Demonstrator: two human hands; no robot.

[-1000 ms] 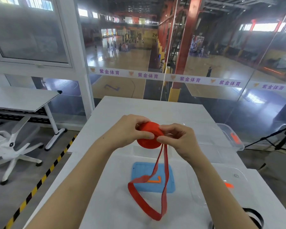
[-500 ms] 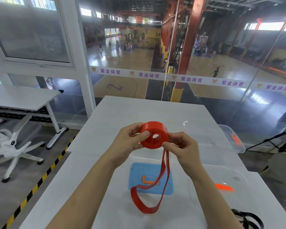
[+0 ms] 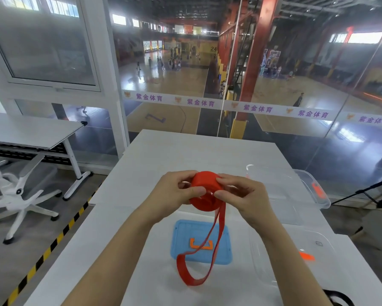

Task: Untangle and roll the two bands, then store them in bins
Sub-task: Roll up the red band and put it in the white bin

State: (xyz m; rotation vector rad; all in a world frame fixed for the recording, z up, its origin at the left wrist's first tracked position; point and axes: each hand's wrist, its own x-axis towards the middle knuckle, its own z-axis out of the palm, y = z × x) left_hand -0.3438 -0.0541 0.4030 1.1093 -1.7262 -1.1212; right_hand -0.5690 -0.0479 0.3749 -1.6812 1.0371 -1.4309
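Head view, my left grip [image 3: 174, 193] and my right grip [image 3: 243, 195] pinching the rolled red band [image 3: 205, 182] above the desk [image 3: 196, 155], its loose tail [image 3: 193, 281] hanging in a loop over a blue lid [image 3: 181, 239], a clear bin [image 3: 274, 186] sitting at my right.

glass wall [image 3: 185, 85] onto sports court, probably basketball | white desk [image 3: 31, 131] left | white swivel chair [image 3: 20, 195] | hazard-striped floor [image 3: 31, 239]

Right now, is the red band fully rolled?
Partly rolled. The left hand and right hand grip the coiled part of the red band, but a long loop hangs loose over the blue lid.
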